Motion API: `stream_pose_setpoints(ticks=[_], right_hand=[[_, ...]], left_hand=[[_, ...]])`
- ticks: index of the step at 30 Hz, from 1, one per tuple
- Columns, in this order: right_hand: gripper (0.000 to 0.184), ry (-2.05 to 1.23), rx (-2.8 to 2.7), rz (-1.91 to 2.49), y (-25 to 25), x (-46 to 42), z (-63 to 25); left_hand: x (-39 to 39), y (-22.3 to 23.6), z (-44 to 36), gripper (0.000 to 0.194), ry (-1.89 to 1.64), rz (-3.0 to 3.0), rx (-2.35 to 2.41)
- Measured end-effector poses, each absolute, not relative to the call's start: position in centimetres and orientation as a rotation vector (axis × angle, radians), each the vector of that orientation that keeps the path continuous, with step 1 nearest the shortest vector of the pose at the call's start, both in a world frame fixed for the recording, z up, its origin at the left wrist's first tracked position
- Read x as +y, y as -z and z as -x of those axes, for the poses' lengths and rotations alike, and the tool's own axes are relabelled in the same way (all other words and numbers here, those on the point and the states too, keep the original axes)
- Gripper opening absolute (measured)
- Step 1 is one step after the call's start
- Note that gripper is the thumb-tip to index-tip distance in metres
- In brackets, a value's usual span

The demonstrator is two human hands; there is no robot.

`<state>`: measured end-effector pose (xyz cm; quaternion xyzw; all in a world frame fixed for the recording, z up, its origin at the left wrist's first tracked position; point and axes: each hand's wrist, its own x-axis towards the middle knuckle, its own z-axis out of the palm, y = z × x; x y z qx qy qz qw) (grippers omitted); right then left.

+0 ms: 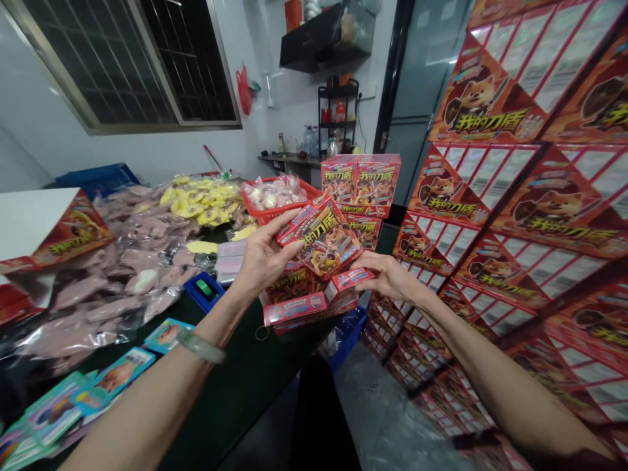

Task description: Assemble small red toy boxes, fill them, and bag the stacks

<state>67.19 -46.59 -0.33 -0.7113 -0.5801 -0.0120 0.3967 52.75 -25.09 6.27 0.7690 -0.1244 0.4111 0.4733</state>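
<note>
My left hand point(265, 254) grips a red printed toy box point(328, 241) by its left side, thumb across the front. The box is tilted, its cartoon face toward me. At its lower right, my right hand point(385, 273) has its fingers closed on the end of another red box point(349, 281). Below both lie more flat red boxes point(297, 309) at the table edge. How far the right fingers reach around their box is hidden. A pale green bangle point(201, 347) is on my left wrist.
Bagged pink pieces point(142, 255) and yellow pieces point(201, 199) cover the table's left. A red basket point(255, 210) holds white bagged items. Beside it stand stacked boxes point(377, 183). Cartons point(471, 190) rise like a wall on the right. A blue bin point(350, 347) sits below the table edge.
</note>
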Motion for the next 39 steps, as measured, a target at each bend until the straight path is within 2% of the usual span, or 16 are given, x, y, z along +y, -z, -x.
stream_pose_setpoints(ticks=[3, 6, 12, 15, 17, 21, 26, 29, 30, 33, 34, 37, 39], right_hand=[[0.032, 0.380, -1.344, 1.985, 1.2, -46.2, -65.6], [0.042, 0.722, -1.180, 2.047, 3.2, -45.9, -63.1], [0.075, 0.882, -1.112, 2.090, 4.6, -46.5, -61.1], [0.092, 0.878, -1.279, 2.138, 3.4, -46.3, -62.2], [0.088, 0.841, -1.347, 2.190, 2.5, -45.7, -63.4], [0.066, 0.712, -1.456, 2.312, 1.6, -44.4, -65.4], [0.067, 0.729, -1.403, 2.378, 1.9, -44.1, -65.5], [0.068, 0.738, -1.382, 2.426, 2.0, -44.2, -65.0], [0.070, 0.738, -1.372, 2.441, 2.0, -44.2, -64.9], [0.072, 0.729, -1.345, 2.473, 1.8, -44.2, -64.8], [0.072, 0.723, -1.339, 2.477, 1.8, -44.2, -64.7], [0.071, 0.699, -1.337, 2.480, 1.9, -44.2, -64.7], [0.072, 0.691, -1.337, 2.485, 2.1, -44.1, -64.6]], left_hand=[[-24.5, -5.1, -53.2, 0.042, -1.042, -1.987, -0.266], [-24.6, -3.8, -53.7, 0.044, -1.006, -2.209, -0.240], [-27.3, -3.8, -54.6, 0.035, -0.784, -2.671, -0.364], [-28.5, -4.4, -54.3, 0.041, -0.591, -2.802, -0.447], [-28.6, -4.2, -54.1, 0.051, -0.480, -2.855, -0.444], [-26.9, -3.5, -54.8, 0.070, -0.354, -2.924, -0.328], [-25.0, -5.5, -54.8, 0.071, 0.028, -2.867, -0.362], [-25.2, -6.6, -51.5, 0.085, -0.125, -2.943, -0.341], [-25.4, -6.5, -50.0, 0.081, -0.221, -2.989, -0.360], [-25.5, -4.6, -46.7, 0.033, -0.383, -3.089, -0.348], [-25.2, -3.7, -46.2, 0.027, -0.459, -3.116, -0.267], [-23.6, -1.6, -46.8, 0.028, -0.780, -3.151, 0.078], [-22.6, -0.8, -47.9, 0.029, -0.838, -3.116, 0.129]])
